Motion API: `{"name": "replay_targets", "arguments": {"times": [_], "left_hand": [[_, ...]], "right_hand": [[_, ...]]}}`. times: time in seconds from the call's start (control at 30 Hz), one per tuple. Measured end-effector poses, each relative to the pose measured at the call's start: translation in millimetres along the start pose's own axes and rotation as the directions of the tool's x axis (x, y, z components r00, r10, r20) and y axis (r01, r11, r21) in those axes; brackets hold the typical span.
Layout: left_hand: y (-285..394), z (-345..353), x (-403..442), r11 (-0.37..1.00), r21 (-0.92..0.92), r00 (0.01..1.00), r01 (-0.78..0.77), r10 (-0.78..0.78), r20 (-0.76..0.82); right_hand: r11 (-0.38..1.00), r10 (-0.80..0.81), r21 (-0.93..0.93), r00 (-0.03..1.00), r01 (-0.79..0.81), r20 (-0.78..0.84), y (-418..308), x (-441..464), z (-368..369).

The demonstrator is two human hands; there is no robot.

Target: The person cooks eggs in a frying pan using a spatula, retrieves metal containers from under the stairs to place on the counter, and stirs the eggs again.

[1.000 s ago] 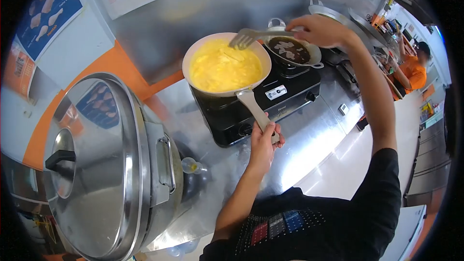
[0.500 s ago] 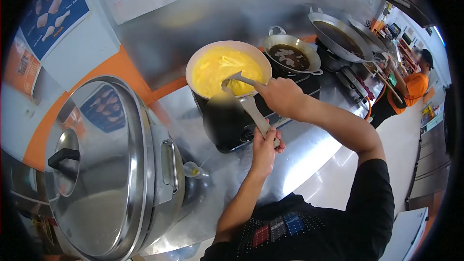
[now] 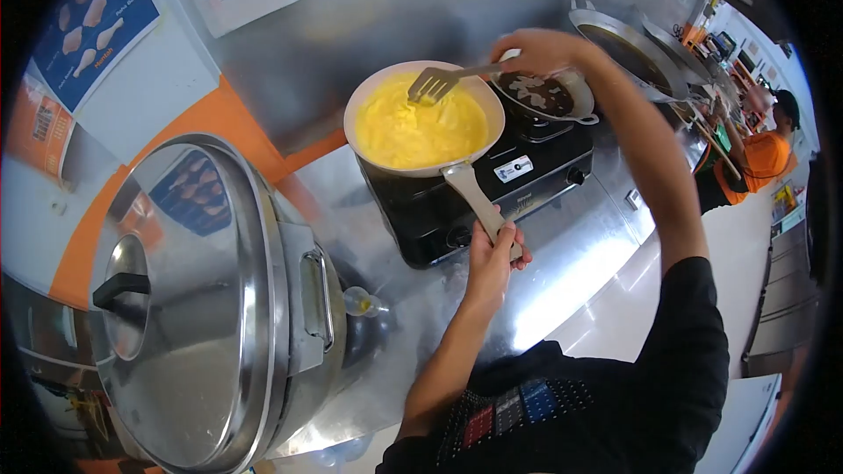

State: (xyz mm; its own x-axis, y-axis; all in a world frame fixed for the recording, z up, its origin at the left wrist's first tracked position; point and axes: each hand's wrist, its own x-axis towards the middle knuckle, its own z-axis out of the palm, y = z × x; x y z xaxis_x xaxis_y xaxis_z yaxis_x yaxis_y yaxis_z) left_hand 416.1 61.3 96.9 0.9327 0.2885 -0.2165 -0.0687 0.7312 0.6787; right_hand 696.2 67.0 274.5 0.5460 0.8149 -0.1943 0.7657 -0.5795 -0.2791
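Observation:
My left hand is wrapped round the end of the beige handle of a frying pan. Soft yellow egg covers the pan's bottom, with raised folds near its middle. The pan stands on the left part of a black two-burner stove. My right hand grips a slotted spatula from above, its head at the far side of the egg. Behind that hand, a small wok with dark liquid and pale pieces sits on the other burner.
A big lidded steel pot fills the left. Beside it on the steel counter lies a small clear bottle. Larger woks stand at the back right. A co-worker in orange is at the far right.
My right hand has lifted from near the pan's handle towards the small wok, taking the spatula from the near side of the egg to the far side. My left hand keeps its hold.

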Motion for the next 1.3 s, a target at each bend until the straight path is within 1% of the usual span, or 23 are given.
{"name": "replay_targets", "arguments": {"times": [0.07,0.17,0.2,0.27,0.37,0.47,0.57,0.67,0.7,0.8,0.83,1.03,1.13,1.2,1.27,1.3], "left_hand": [[1.5,0.3,0.8,1.000,0.011,1.000,-0.001,0.001,0.007],[2.7,0.7,2.4,1.000,0.016,1.000,-0.005,0.004,0.016],[3.1,0.2,2.5,1.000,0.011,1.000,-0.001,0.001,0.018],[2.6,-0.7,2.6,1.000,0.004,1.000,0.006,-0.006,0.023],[-0.8,-3.9,5.5,1.000,0.002,0.999,-0.007,0.007,0.045],[2.1,-2.9,3.7,0.999,0.033,0.999,0.009,-0.010,0.035],[1.2,-2.9,3.6,0.999,0.051,1.000,0.019,-0.019,0.007],[1.7,-2.2,2.1,0.997,0.071,1.000,0.016,-0.017,0.007],[1.7,-1.9,2.2,0.997,0.073,1.000,0.015,-0.015,0.000],[0.5,-1.7,1.1,0.997,0.078,1.000,0.011,-0.010,-0.009],[0.6,-1.8,0.9,0.997,0.081,1.000,0.004,-0.003,-0.003],[-1.1,0.1,-0.6,0.996,0.078,0.999,-0.037,0.036,0.008],[-3.3,-1.5,3.6,0.997,0.072,0.999,-0.039,0.039,0.008],[-3.8,-0.9,3.8,0.997,0.065,1.000,-0.031,0.031,0.000],[-0.5,0.8,1.8,0.998,0.056,1.000,-0.025,0.026,-0.015],[-1.2,-0.9,2.7,0.998,0.049,0.999,-0.041,0.040,0.010]], "right_hand": [[0.997,0.064,-0.041,0.996,-0.062,0.056,-27.6,-49.3,-29.9],[0.990,0.054,-0.133,0.991,-0.038,0.120,-42.7,-88.8,-36.8],[0.984,-0.062,-0.157,0.989,0.083,0.136,-39.1,-94.5,-31.0],[0.927,-0.288,-0.197,0.942,0.320,0.174,-28.0,-100.6,-12.3],[0.937,-0.327,-0.084,0.937,0.338,0.121,-42.8,-104.0,23.9],[0.966,-0.257,0.007,0.959,0.258,0.117,-52.2,-90.6,56.4],[0.975,-0.217,0.052,0.976,0.215,0.026,-68.7,-77.9,76.3],[0.973,-0.222,0.053,0.972,0.226,-0.078,-77.7,-58.5,97.0],[0.978,-0.180,0.090,0.980,0.188,-0.087,-81.1,-49.3,103.9],[0.989,-0.122,0.059,0.974,0.135,-0.193,-92.4,-30.4,120.1],[0.986,-0.126,0.081,0.964,0.148,-0.236,-92.9,-22.1,125.0],[0.999,-0.022,-0.032,0.941,0.011,-0.338,-86.1,21.2,135.5],[0.999,0.006,-0.046,0.920,-0.026,-0.391,-77.8,28.7,130.9],[0.987,-0.125,-0.142,0.915,0.076,-0.384,-59.3,37.8,114.6],[1.000,-0.027,-0.017,0.956,0.023,-0.291,-57.6,18.8,81.4],[0.997,-0.061,-0.065,0.955,0.044,-0.289,-57.8,7.5,61.9]]}}
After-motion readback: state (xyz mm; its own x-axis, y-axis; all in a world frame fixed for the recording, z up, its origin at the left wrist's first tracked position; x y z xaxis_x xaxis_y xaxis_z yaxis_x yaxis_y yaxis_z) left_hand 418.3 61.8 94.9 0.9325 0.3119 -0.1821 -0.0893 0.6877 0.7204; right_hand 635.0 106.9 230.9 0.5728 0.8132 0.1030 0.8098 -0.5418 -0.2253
